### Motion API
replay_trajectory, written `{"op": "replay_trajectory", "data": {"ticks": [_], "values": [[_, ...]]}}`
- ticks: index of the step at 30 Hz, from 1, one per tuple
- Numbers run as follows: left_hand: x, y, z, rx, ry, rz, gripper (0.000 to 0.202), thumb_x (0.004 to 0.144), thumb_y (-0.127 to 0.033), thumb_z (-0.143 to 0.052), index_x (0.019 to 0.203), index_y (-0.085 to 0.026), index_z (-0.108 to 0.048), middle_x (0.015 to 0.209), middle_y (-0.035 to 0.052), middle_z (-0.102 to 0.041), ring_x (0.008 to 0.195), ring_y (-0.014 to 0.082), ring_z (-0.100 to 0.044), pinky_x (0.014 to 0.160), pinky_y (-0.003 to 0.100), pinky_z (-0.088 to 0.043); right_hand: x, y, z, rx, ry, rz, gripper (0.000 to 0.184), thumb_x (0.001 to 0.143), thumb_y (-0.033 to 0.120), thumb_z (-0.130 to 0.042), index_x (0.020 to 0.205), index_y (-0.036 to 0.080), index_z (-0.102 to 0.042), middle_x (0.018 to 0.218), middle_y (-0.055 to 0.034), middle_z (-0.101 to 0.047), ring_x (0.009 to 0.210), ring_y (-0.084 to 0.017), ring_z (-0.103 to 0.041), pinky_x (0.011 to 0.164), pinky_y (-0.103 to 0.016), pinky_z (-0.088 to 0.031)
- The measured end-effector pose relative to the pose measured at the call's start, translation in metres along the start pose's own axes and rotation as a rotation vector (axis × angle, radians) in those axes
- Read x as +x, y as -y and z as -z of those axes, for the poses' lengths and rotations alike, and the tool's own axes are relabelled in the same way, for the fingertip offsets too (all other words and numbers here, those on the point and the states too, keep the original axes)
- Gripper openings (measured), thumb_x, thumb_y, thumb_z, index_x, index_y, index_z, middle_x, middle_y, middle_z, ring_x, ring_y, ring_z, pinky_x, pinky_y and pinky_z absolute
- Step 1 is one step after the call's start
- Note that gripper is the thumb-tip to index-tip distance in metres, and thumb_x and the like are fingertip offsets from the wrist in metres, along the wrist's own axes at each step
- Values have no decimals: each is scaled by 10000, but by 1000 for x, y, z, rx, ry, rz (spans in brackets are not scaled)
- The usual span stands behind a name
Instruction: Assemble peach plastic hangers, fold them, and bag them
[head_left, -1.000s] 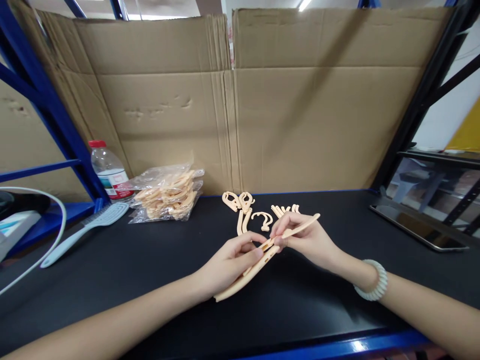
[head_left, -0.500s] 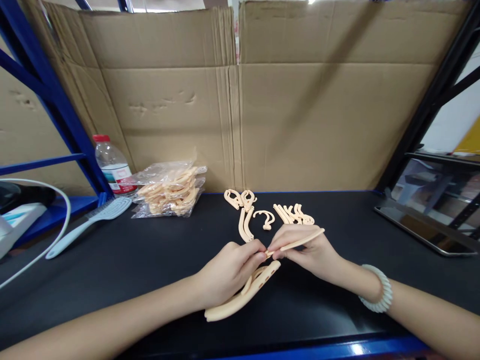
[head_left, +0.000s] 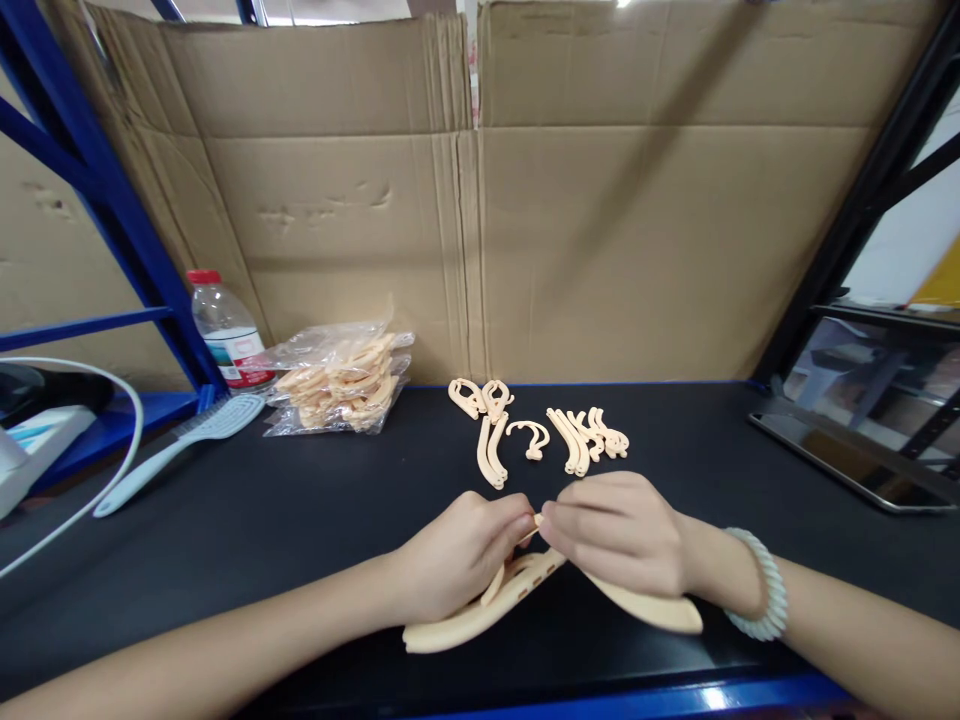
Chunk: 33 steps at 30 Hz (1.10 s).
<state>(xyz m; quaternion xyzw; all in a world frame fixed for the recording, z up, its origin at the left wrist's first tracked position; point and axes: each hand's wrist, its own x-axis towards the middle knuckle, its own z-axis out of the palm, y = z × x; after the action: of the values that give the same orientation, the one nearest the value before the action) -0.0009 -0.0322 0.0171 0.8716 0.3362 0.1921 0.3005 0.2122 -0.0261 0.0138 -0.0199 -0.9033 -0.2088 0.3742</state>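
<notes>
Broadly, a black table is backed by cardboard panels along its far side. At its near middle, the left hand and right hand are brought almost together. A slotted curved piece is partly covered by the left hand; a plain curved piece is gripped by the right, its tail left jutting near and right. A small pale tip is pinched by the left fingers; the right fingers are curled closed, their exact grip hidden. Probably the tip is best kept steady on the left while the right piece is turned gently, without the slotted piece being knocked. A bag of pale parts, brush and bottle are set well apart at far left. Just beyond the fingers, loose strips and a small hook could be brushed by the knuckles.
</notes>
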Motion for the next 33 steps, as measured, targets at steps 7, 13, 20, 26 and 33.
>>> {"op": "replay_trajectory", "data": {"ticks": [7, 13, 20, 26, 33], "values": [[9, 9, -1, -522, -26, 159, 359, 930, -491, -356, 767, -190, -463, 553, -31, -517, 425, 92, -460, 424, 191, -361, -4, -26, 17, 100, -173, -527, 187, 923, 112, -444, 897, 193, -610, 853, -50, -639, 826, -163, -624, 730, -315, -530], [16, 18, 3, -1007, -90, 221, 171, 849, -325, -572, 914, -169, -548, 698, 37, -645, 559, 133, -596, 554, 246, -494, -38, -81, 35, 78, -107, -1047, 114, 894, 265, -474, 898, 187, -557, 918, -82, -611, 798, -199, -616, 684, -339, -494], [17, 22, 8, -1187, -187, 243, 130, 802, -175, -636, 931, -160, -653, 894, 69, -681, 789, 154, -642, 752, 269, -520, -76, -109, 34, 206, 338, -1311, 319, 834, 276, -522, 1105, 113, -563, 624, -18, -627, 580, -171, -580, 561, -281, -420], [19, 19, 10, -1194, -282, 319, 187, 780, -94, -629, 936, -169, -700, 872, 43, -668, 813, 145, -628, 757, 281, -549, -77, -106, 20, 247, 439, -1343, 418, 867, 236, -496, 1243, 56, -529, 689, -64, -696, 681, -190, -644, 676, -285, -473], [21, 21, 10, -1231, -328, 312, 225, 800, -61, -598, 970, -159, -709, 831, 33, -654, 743, 123, -632, 734, 271, -563, -65, -88, 17, -77, 350, -1106, 247, 908, 277, -492, 974, 119, -671, 811, -107, -672, 749, -206, -610, 707, -331, -474]]}}
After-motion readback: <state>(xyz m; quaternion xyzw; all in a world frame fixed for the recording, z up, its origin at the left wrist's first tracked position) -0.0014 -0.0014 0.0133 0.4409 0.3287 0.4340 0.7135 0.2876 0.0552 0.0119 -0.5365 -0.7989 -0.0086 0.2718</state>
